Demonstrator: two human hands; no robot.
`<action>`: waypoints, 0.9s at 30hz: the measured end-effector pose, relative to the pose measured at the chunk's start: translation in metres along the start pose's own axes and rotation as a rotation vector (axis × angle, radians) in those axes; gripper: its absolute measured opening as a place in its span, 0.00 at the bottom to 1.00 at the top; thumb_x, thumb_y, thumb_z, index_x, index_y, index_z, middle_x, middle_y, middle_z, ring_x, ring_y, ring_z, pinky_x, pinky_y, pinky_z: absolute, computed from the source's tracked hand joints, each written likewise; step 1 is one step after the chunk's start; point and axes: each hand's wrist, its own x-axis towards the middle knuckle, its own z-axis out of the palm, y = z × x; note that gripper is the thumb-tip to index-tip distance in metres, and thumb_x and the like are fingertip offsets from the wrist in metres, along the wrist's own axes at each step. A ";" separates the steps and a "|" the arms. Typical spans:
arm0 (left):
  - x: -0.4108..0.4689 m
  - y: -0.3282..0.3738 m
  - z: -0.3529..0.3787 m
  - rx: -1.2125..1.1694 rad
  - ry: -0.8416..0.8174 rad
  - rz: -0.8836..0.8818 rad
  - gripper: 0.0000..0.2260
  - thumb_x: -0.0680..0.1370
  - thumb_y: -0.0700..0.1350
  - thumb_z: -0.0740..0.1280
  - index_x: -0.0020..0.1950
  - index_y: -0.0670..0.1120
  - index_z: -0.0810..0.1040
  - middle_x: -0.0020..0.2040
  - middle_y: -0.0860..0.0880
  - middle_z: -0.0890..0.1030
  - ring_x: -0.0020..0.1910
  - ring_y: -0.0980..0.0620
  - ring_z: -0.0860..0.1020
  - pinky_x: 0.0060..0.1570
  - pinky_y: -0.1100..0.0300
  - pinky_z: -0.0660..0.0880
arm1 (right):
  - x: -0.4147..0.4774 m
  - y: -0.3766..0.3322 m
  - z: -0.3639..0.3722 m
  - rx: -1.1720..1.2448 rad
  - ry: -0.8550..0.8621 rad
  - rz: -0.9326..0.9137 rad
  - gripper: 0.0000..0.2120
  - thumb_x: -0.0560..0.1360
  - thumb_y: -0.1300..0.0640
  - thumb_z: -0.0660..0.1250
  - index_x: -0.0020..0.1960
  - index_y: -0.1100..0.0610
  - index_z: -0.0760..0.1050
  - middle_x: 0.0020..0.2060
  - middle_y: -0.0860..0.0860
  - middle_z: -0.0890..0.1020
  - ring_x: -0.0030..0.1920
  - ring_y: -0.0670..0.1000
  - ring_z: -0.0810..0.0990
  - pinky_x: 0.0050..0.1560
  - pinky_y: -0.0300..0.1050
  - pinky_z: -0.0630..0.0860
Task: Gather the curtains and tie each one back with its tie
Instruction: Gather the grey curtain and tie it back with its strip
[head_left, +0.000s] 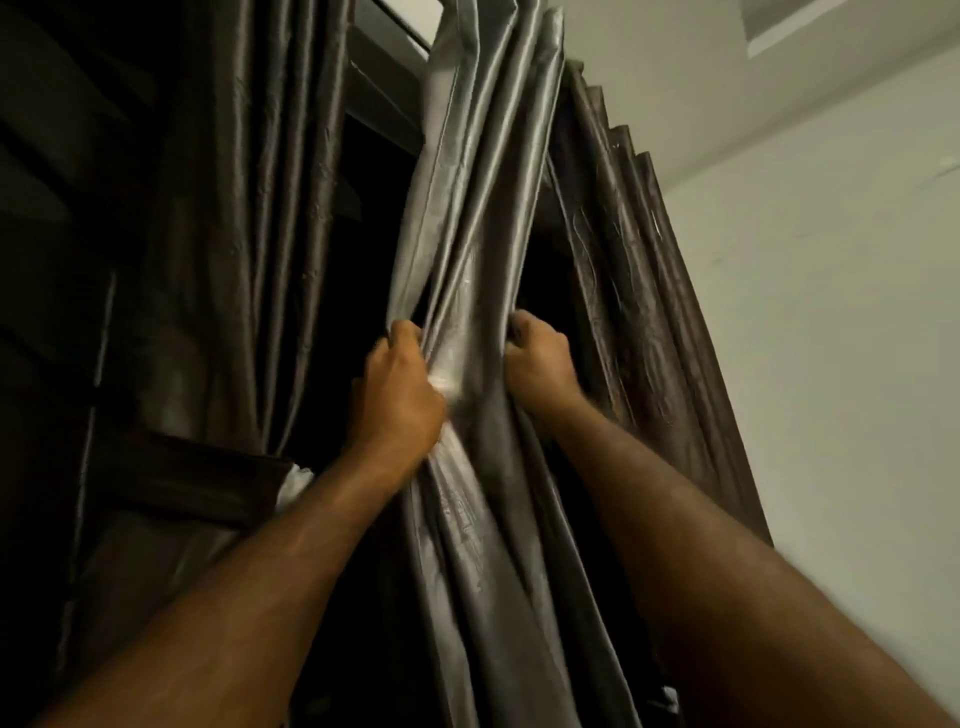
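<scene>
We bunch the silvery curtain between both fists. Our left hand curls round one edge, and our right hand clutches the folds on the other side. Left of the grip, another curtain already hangs cinched by a dark tie. Right of the grip, brown pleats hang ungathered. No tie for this curtain is in sight, so roughly half the job appears left.

Showing a pale wall running down the right side, plain and evenly lit. Meeting a lighter ceiling along a slanting line above. Showing a dark window frame crossing the upper middle, with a recessed ceiling panel sitting at top right.
</scene>
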 end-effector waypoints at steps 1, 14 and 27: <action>0.004 -0.002 -0.020 -0.020 0.020 -0.002 0.21 0.71 0.33 0.65 0.64 0.40 0.71 0.59 0.37 0.76 0.57 0.36 0.76 0.54 0.50 0.73 | -0.005 -0.031 0.007 0.025 0.022 -0.037 0.10 0.77 0.57 0.65 0.56 0.58 0.80 0.52 0.59 0.85 0.55 0.60 0.82 0.54 0.55 0.78; -0.031 0.018 -0.025 -0.019 -0.121 -0.004 0.15 0.72 0.40 0.67 0.57 0.45 0.70 0.54 0.40 0.78 0.52 0.37 0.77 0.46 0.51 0.74 | -0.057 -0.019 -0.028 0.318 -0.082 0.056 0.10 0.79 0.48 0.68 0.45 0.55 0.75 0.41 0.48 0.80 0.38 0.42 0.80 0.39 0.46 0.75; -0.033 0.029 0.015 0.018 -0.041 -0.080 0.29 0.73 0.38 0.68 0.69 0.50 0.60 0.59 0.44 0.74 0.42 0.50 0.73 0.29 0.67 0.62 | -0.039 0.046 -0.044 0.126 0.038 -0.094 0.30 0.79 0.66 0.62 0.73 0.39 0.60 0.36 0.48 0.80 0.30 0.42 0.79 0.30 0.38 0.79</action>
